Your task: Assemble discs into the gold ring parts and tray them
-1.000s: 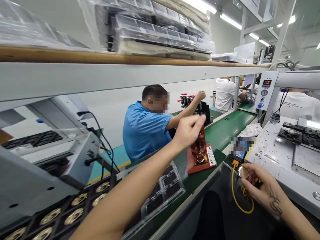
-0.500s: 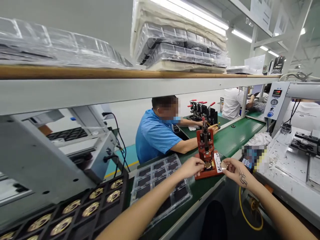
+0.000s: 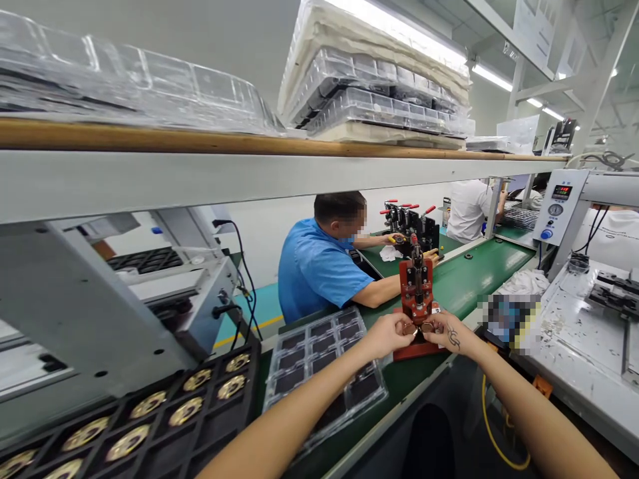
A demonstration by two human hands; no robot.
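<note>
A red toggle press (image 3: 417, 293) stands upright on the green bench, with both of my hands low in front of it. My left hand (image 3: 392, 336) pinches a round, gold-rimmed watch part (image 3: 410, 330). Close beside it, my right hand (image 3: 446, 332) has its fingers closed on a second round watch part (image 3: 428, 328). The two parts are side by side with a small gap. My fingers cover much of the press base, so its seat is mostly hidden.
A clear tray with dark compartments (image 3: 319, 352) lies left of the press. Gold rings sit in a black tray (image 3: 174, 442) at lower left. A person in blue (image 3: 319, 259) works just beyond. A shelf (image 3: 299, 174) crosses above; a control box (image 3: 558, 206) stands right.
My left hand has lifted a round part off the press base. My right hand has moved left with its part, close to the left. The person in blue has raised the far hand.
</note>
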